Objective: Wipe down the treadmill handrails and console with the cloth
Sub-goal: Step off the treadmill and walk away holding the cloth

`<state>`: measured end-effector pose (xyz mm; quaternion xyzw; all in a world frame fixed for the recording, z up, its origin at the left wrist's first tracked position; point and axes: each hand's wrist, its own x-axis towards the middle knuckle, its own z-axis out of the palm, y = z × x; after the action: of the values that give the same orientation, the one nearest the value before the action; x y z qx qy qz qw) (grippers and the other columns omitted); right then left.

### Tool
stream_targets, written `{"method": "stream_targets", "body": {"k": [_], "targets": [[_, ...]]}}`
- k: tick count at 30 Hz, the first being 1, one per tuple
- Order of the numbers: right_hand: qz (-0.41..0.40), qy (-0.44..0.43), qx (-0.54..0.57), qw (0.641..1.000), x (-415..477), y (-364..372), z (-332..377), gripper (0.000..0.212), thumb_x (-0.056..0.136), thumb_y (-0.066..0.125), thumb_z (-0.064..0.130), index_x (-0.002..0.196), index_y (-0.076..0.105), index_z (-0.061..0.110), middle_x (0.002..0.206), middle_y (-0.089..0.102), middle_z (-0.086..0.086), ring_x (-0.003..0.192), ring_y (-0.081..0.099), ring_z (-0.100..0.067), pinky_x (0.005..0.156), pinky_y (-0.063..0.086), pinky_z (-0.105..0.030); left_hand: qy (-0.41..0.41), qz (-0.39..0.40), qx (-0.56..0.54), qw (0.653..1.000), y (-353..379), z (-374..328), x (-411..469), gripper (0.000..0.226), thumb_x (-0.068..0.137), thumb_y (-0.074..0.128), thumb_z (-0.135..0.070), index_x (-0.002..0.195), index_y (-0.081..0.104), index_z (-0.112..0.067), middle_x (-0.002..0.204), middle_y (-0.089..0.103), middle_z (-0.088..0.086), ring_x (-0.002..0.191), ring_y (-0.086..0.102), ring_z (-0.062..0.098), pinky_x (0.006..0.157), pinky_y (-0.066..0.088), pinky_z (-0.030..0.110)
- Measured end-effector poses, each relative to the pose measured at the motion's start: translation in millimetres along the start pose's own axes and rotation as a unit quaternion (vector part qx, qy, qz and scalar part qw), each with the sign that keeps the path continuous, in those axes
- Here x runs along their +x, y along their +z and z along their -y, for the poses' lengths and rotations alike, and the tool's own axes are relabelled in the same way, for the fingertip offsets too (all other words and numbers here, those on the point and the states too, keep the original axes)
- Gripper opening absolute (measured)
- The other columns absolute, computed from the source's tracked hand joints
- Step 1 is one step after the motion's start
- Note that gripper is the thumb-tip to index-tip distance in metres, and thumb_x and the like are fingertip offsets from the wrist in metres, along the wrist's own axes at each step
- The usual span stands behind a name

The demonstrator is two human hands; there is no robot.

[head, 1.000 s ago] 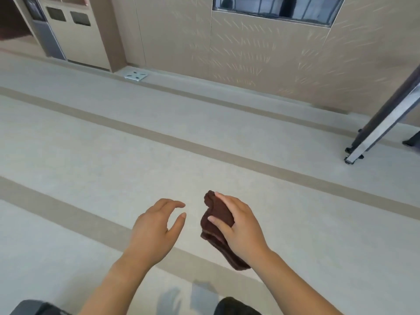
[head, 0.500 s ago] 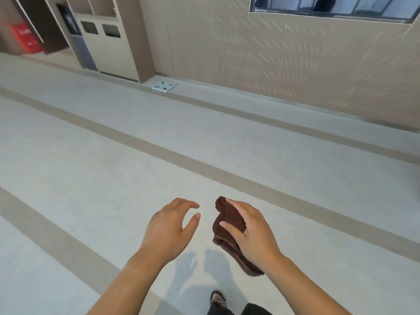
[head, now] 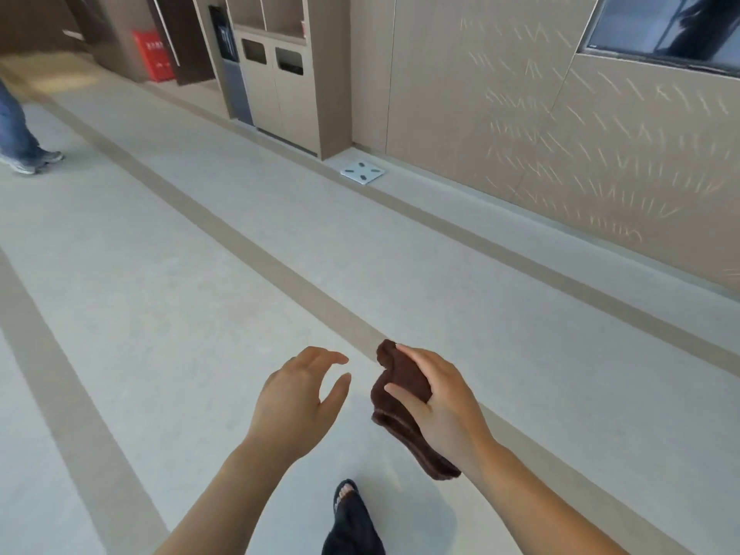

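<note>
My right hand grips a dark brown cloth, bunched up, with one end hanging down below my wrist. My left hand hovers just to the left of it with the fingers curled and apart, holding nothing and not touching the cloth. Both hands are held out over a pale floor. No treadmill, handrail or console is in view.
A beige wall runs along the right, with a white bathroom scale on the floor at its base. Twin waste bins and a red box stand further back. Another person's leg and shoe are at far left. My own foot shows below.
The view has swung left: the metal frame at the right has left the picture, and the bins, red box and another person have come in. My hands keep the same pose.
</note>
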<state>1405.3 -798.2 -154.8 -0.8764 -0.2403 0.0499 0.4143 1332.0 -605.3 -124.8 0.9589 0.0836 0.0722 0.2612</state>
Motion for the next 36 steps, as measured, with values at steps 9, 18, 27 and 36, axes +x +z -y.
{"method": "stream_targets", "body": {"k": [9, 18, 27, 36], "targets": [[-0.036, 0.036, -0.018, 0.999, 250.9, -5.2, -22.7, 0.051, 0.084, 0.051, 0.059, 0.130, 0.045, 0.037, 0.128, 0.051, 0.023, 0.118, 0.044, -0.001, 0.099, 0.031, -0.011, 0.022, 0.017, -0.027, 0.999, -16.7, 54.3, 265.0, 0.027, 0.091, 0.047, -0.041, 0.114, 0.058, -0.033, 0.118, 0.057, -0.018, 0.068, 0.047, 0.009, 0.074, 0.040, 0.025], [-0.063, 0.042, -0.005, 0.997, 523.3, -16.4, -91.0, 0.048, 0.088, 0.057, 0.049, 0.131, 0.047, 0.033, 0.129, 0.053, 0.018, 0.120, 0.047, -0.007, 0.102, 0.039, -0.027, 0.078, 0.034, -0.017, 0.996, 4.2, 84.5, 552.4, 0.026, 0.091, 0.049, -0.038, 0.114, 0.060, -0.032, 0.116, 0.060, -0.018, 0.067, 0.044, 0.007, 0.075, 0.041, 0.023], [0.030, -0.029, 0.015, 0.999, 814.4, 17.1, -84.3, 0.047, 0.086, 0.058, 0.050, 0.130, 0.045, 0.039, 0.128, 0.052, 0.022, 0.121, 0.043, -0.001, 0.101, 0.034, -0.020, -0.066, -0.016, -0.015, 0.998, -39.2, 190.7, 772.6, 0.026, 0.090, 0.048, -0.042, 0.113, 0.058, -0.036, 0.114, 0.055, -0.026, 0.063, 0.055, 0.001, 0.069, 0.040, 0.023], [0.085, -0.059, 0.011, 0.995, 1094.4, 99.5, -78.3, 0.048, 0.086, 0.059, 0.049, 0.131, 0.046, 0.037, 0.130, 0.051, 0.020, 0.122, 0.042, -0.002, 0.103, 0.035, -0.023, -0.135, -0.035, -0.036, 0.990, -70.2, 338.6, 1004.4, 0.025, 0.090, 0.049, -0.041, 0.113, 0.058, -0.035, 0.113, 0.055, -0.023, 0.081, 0.061, 0.005, 0.071, 0.046, 0.027]]}}
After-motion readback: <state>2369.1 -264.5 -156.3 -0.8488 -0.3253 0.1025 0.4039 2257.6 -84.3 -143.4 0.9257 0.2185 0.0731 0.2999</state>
